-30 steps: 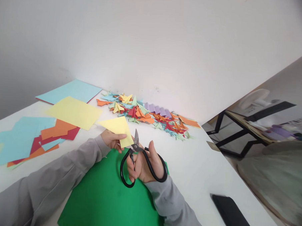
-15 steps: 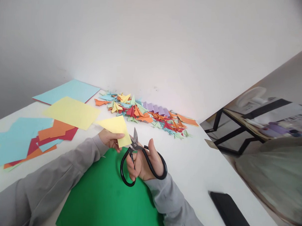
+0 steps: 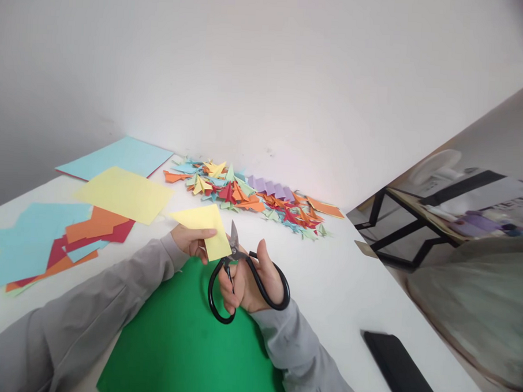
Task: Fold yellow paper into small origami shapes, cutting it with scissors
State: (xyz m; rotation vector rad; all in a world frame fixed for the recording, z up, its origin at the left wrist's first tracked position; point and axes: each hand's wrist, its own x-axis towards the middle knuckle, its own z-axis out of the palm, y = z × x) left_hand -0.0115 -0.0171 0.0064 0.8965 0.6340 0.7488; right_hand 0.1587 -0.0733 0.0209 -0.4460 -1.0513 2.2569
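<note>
Between thumb and fingers, my left hand (image 3: pixel 193 239) pinches a piece of yellow paper (image 3: pixel 206 222), raised above the table. In my right hand (image 3: pixel 253 282) is a pair of scissors (image 3: pixel 234 249) with large black handles, its thumb and fingers through the loops. The scissor blades point up and away, spread apart, at the right edge of the yellow paper; part of one blade is hidden, so I cannot tell whether they touch it. A green sheet (image 3: pixel 194 343) lies under both hands.
Paper sheets in several colours (image 3: pixel 47 233) lie at the left, near a larger yellow sheet (image 3: pixel 125 194) and a light blue sheet (image 3: pixel 116 158). Small folded paper shapes (image 3: pixel 239 195) are piled by the wall. A black flat object (image 3: pixel 399 367) lies at the right.
My left hand has shifted the yellow paper slightly, its lower corner now a little lower beside the blades. The right hand and scissors have hardly moved. The view has turned slightly.
</note>
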